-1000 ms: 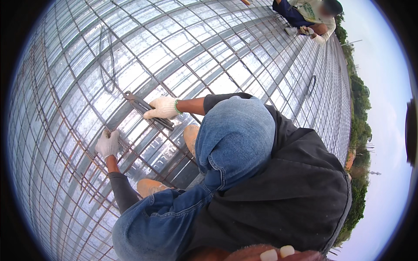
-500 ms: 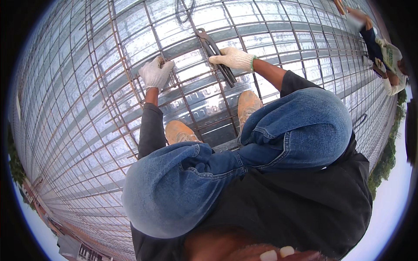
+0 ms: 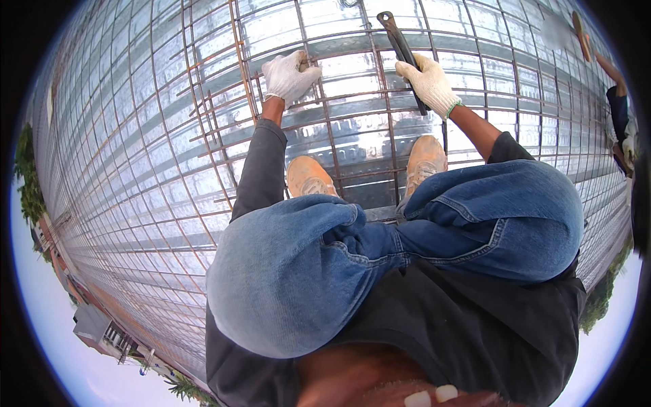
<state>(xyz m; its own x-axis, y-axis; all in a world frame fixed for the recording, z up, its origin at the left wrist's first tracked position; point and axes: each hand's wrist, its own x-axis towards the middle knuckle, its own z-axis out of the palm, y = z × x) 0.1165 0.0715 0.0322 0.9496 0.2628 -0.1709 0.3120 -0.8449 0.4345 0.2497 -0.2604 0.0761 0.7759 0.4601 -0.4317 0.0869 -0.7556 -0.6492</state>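
Note:
In my gloved right hand (image 3: 428,83) is a pair of dark steel pincers (image 3: 401,46), gripped by its long handles. The jaws point away from me and the two handles lie close together above the mesh. My left hand (image 3: 288,76), in a whitish knit glove, is level with the right at a crossing of the rebar mesh (image 3: 328,122). Its fingers are curled, thumb toward the fingertips; whatever is between them is too small to make out. Shiny ribbed metal decking (image 3: 352,146) lies under the bars.
My two tan shoes (image 3: 310,178) stand on the mesh between my hands and knees. Several rusty bars (image 3: 242,61) run close together left of my left hand. Another person (image 3: 618,112) is at the far right rim. A loop of wire (image 3: 348,3) lies at the top edge.
My view has shifted, so both hands appear higher and farther right. The pincers' handles have come closer together and the tool stands more upright. The other person now shows nearer the right rim.

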